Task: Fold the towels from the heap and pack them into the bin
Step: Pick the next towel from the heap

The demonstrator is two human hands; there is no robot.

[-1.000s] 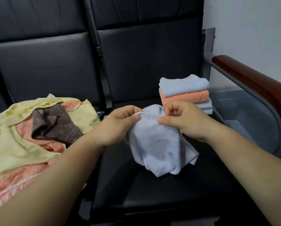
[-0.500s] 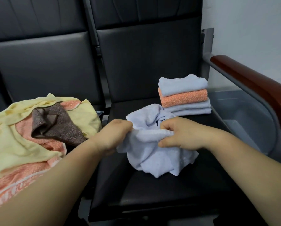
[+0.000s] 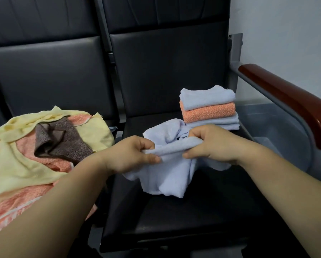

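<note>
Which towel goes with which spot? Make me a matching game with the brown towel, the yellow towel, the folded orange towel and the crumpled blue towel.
Things
1. brown towel
2. yellow towel
3. orange towel
4. crumpled blue towel

Places
A. pinched between the left hand and the right hand
B. second from the top of the folded stack
C. bunched on top of the heap
D. spread wide across the heap

Pairs: 1-C, 2-D, 3-B, 4-A
</note>
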